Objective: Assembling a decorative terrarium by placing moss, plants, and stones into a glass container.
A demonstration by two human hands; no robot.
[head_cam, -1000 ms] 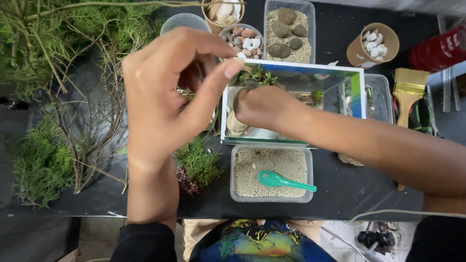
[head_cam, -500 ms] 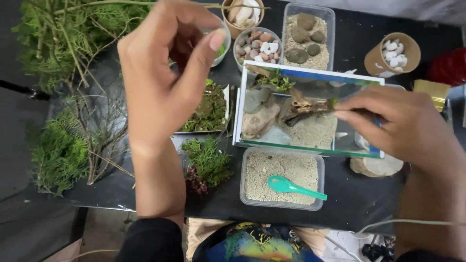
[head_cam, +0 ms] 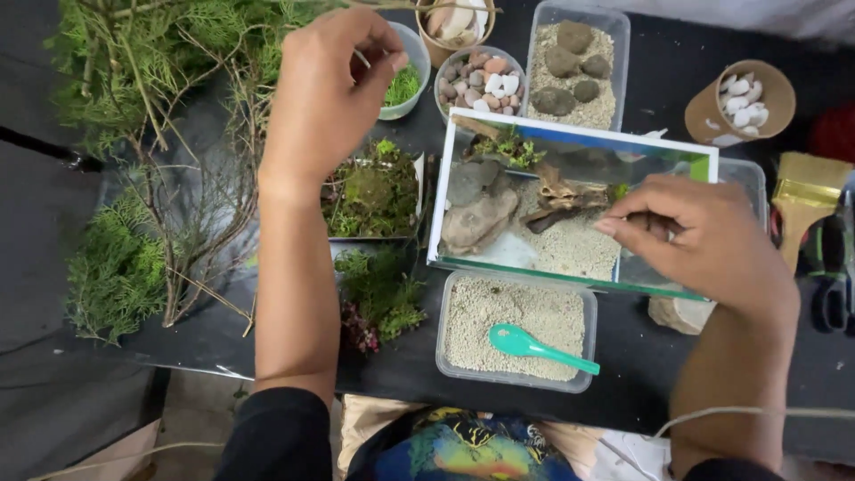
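We are partway through dressing a small glass tank [head_cam: 570, 205] on the black table [head_cam: 641, 392] — its floor already carries pale sand, a flat grey stone at the near left, a piece of dark driftwood across the middle and a tuft of green plant at the far left corner, while the right-hand part of the sand is still bare, so we judge the hardscape laid and most of the planting yet to do. Our left hand [head_cam: 325, 93] hovers above the small bowl of green moss [head_cam: 403, 85], its fingers [head_cam: 383, 53] curled and drawn together at the tips as if pinching, though we cannot tell whether anything is caught between them. Our right hand [head_cam: 704, 236] rests over the tank's right end, fingers [head_cam: 623, 223] bent and close together, pointing left toward the driftwood [head_cam: 557, 198]; what they hold, if anything, is hidden. Below the left fingers sits a tray of moss [head_cam: 370, 191] and loose green sprigs [head_cam: 378, 289] — just left of them lies a heap of cedar-like branches [head_cam: 134, 178]. Toward us from the right fingers stands a tub of sand [head_cam: 517, 330] with a teal spoon [head_cam: 539, 347] lying in it; beyond the tank are a bowl of mixed pebbles [head_cam: 481, 80], a tub of larger stones [head_cam: 574, 62] and a cup of white pebbles [head_cam: 739, 102], all still well stocked.
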